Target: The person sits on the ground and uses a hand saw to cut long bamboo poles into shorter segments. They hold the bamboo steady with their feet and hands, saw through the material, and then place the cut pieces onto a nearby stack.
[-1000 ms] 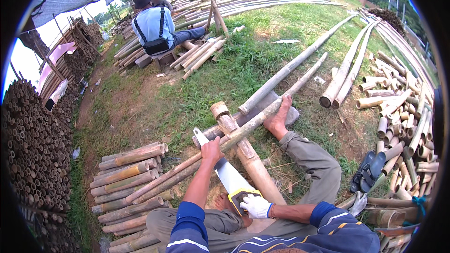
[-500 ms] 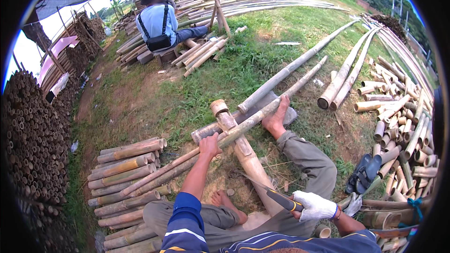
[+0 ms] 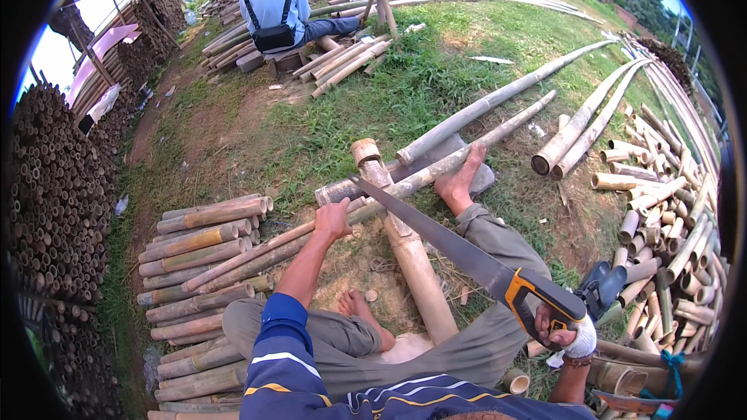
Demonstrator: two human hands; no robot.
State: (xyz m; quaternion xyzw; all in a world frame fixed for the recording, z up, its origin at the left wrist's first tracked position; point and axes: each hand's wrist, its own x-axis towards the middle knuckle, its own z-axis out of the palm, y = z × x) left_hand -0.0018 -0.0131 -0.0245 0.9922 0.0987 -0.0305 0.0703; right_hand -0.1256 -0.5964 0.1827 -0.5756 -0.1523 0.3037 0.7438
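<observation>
My left hand [image 3: 333, 220] is closed around a thin bamboo strip [image 3: 261, 257], pressing it along a long bamboo pole [image 3: 459, 157]. That pole lies slantwise over a thick bamboo post [image 3: 412, 272] between my legs. In my gloved right hand [image 3: 566, 333] is a handsaw [image 3: 440, 235] with a black and yellow handle. Its blade points up and left, and its tip appears past the pole near the strip's end; whether it touches the bamboo I cannot tell. My bare foot [image 3: 461, 179] rests against the pole farther along.
Cut bamboo lengths [image 3: 204, 257] lie stacked at left, beside a tall pile [image 3: 58, 210]. More short pieces [image 3: 677, 241] are heaped at right, near dark sandals [image 3: 603, 289]. Long poles [image 3: 580, 124] stretch across the grass. Another person [image 3: 274, 15] sits farther off.
My right hand has turned the saw and moved right, so the blade now shows its broad side and reaches across the pole. My left hand keeps its hold; the whole view has shifted slightly.
</observation>
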